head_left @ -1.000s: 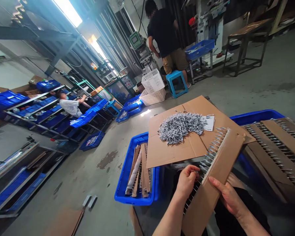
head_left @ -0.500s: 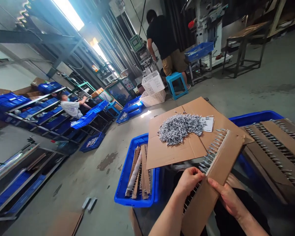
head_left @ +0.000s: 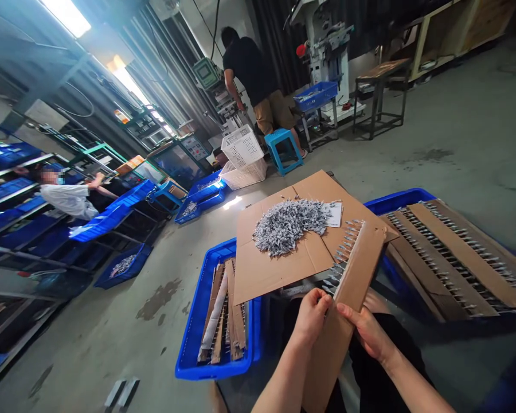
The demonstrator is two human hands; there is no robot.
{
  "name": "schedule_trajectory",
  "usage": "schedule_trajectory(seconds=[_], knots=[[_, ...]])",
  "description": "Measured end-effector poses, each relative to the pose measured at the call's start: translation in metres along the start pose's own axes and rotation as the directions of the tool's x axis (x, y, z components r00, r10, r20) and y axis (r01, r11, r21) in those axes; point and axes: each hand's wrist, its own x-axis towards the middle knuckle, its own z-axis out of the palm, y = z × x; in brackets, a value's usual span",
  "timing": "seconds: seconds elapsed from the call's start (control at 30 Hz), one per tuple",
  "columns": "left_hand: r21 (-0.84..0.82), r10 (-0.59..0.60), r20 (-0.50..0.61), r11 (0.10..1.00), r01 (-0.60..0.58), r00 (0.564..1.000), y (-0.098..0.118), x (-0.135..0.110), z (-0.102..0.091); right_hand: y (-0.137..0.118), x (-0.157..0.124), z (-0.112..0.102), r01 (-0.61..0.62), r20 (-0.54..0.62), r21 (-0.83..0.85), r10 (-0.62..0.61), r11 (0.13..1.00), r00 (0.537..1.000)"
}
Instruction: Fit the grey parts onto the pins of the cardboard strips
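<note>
A long cardboard strip (head_left: 327, 355) lies slanted across my lap, with a row of small grey pointed pieces (head_left: 347, 244) sticking out along its upper left edge. My right hand (head_left: 367, 328) grips the strip from the right, thumb on its face and fingers behind. At the left edge, just below the row, my left hand (head_left: 313, 314) is closed in a pinch. What it pinches is too small and covered to make out. Beyond the strip, a heap of similar grey pieces (head_left: 286, 226) rests on a flat cardboard sheet (head_left: 275, 275), beside a white paper (head_left: 335, 214).
To the left, a blue bin (head_left: 189, 338) holds several cardboard strips. Another blue bin (head_left: 395, 199) on the right carries strips lined with grey pieces. Farther off are a blue stool (head_left: 282, 150), white baskets (head_left: 243, 146), a person standing at a machine and another person seated by racks.
The view has swung to the right, so the surroundings sit farther left. Both hands stay at about the same place on the strip, the left still pinching its edge.
</note>
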Motion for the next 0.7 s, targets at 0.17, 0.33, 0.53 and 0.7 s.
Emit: schedule_trajectory(seconds=[0.17,0.33,0.53,0.7], knots=[[-0.036,-0.017,-0.052,0.999,0.015,0.999,0.006,-0.003,0.002,-0.017,-0.007,0.008,-0.011,-0.009,-0.019,0.011,1.0,1.0],[-0.262,-0.08,-0.012,0.962,0.074,0.997,0.003,0.002,-0.007,-0.023,-0.009,0.003,-0.048,0.024,0.006,0.048,0.999,0.999],[-0.405,-0.12,-0.004,0.908,0.108,0.993,-0.001,-0.003,-0.012,-0.02,-0.01,0.0,-0.049,0.03,0.034,0.048,0.998,0.998],[-0.411,-0.125,-0.032,0.906,0.101,0.992,-0.003,-0.002,-0.007,-0.016,-0.01,-0.002,-0.035,-0.032,0.021,0.035,0.999,0.999]])
